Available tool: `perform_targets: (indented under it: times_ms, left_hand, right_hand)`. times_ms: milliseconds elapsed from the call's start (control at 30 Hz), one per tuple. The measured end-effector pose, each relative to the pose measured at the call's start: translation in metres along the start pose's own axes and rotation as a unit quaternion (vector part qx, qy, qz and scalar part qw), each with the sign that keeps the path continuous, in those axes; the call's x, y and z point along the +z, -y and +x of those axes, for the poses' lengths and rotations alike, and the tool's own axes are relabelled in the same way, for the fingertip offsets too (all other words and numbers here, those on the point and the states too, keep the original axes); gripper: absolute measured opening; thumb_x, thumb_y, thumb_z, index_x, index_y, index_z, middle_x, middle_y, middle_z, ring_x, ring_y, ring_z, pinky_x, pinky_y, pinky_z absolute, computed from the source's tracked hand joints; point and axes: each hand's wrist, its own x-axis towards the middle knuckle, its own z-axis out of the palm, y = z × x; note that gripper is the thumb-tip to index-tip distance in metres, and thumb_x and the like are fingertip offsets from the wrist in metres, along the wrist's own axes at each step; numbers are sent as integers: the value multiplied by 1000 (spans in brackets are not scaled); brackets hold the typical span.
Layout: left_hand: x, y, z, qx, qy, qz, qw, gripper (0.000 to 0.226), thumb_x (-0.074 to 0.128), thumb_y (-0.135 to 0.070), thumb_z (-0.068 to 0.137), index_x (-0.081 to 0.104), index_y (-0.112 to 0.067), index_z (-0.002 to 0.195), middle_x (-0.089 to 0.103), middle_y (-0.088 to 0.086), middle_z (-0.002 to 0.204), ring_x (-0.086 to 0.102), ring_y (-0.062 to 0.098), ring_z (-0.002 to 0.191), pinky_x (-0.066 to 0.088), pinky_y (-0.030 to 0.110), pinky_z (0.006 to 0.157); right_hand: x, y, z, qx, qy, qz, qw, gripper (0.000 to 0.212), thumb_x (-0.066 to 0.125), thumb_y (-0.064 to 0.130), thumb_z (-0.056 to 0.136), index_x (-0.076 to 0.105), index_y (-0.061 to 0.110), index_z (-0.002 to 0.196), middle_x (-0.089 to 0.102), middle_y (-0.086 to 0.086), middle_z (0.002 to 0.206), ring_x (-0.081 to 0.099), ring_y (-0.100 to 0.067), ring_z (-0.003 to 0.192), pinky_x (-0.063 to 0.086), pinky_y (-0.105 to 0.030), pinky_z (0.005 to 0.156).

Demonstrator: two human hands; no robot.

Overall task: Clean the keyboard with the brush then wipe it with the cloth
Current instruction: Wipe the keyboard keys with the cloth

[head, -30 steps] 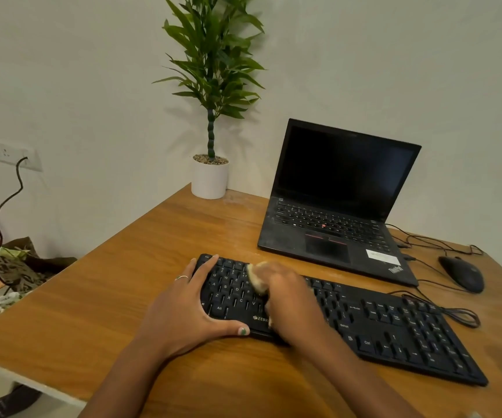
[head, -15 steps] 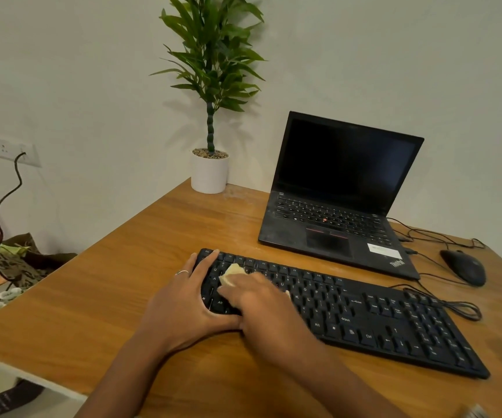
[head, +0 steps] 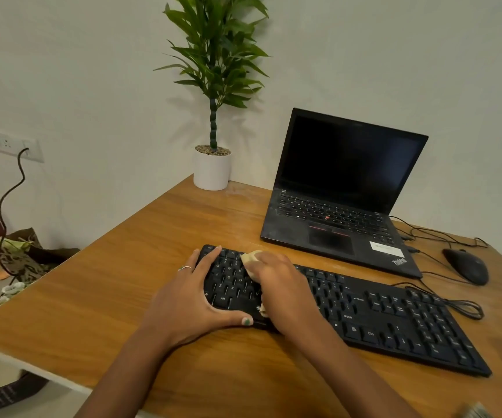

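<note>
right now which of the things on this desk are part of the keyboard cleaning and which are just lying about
In the job:
- keyboard
- cloth, under the right hand
- left hand, steadying the keyboard's end

Just lying about:
- laptop
- mouse
- potted plant
- cables

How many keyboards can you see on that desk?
2. The black keyboard lies at the front, under both hands. The other is built into the open laptop behind it. None seems hidden.
</note>
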Motion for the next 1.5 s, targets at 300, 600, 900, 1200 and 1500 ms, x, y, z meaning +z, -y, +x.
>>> perform_targets:
  times_ms: [300, 600, 900, 1200, 1500]
  left_hand:
    - [1, 4, 1, -1, -4, -14, 1000, 128, 57, -94, 40, 0, -53, 147, 2, -10, 162, 26, 15, 143, 35, 37, 108]
    - [1, 6, 2, 6, -2, -21, 1000, 124, 58, -93, 41, -1, -58, 144, 3, -11, 162, 27, 14, 143, 41, 37, 106]
    - [-3, 6, -1, 11, 9, -42, 999, 122, 61, -86, 40, 2, -58, 143, 4, -10, 162, 28, 13, 142, 38, 32, 104]
    - [-3, 8, -1, 9, 15, -41, 999, 130, 57, -95, 35, 0, -55, 145, 2, -12, 162, 28, 13, 142, 36, 36, 110]
    - [-5, 8, 0, 9, 29, -37, 999, 133, 64, -90, 37, -2, -53, 146, -1, -10, 162, 25, 14, 143, 32, 36, 110]
  right_hand:
    - [2, 8, -15, -28, 8, 47, 998, 46, 50, 15, 92, 42, 23, 137, 41, 5, 142, 34, -14, 126, 31, -29, 103]
    - [-1, 24, -27, -48, 52, 62, 996, 49, 47, 8, 92, 37, 20, 139, 32, 3, 146, 27, -17, 131, 26, -31, 106]
    - [2, 35, -30, -63, 78, 17, 995, 42, 43, 12, 96, 40, 15, 137, 34, -1, 144, 29, -20, 128, 29, -33, 103]
    - [-6, 27, -54, -47, 3, 3, 999, 37, 71, 24, 69, 67, 24, 105, 58, 5, 118, 60, -14, 103, 52, -26, 78]
    - [-16, 17, -53, 4, 99, 26, 995, 48, 44, 13, 95, 32, 21, 141, 19, 2, 152, 17, -16, 136, 20, -32, 109]
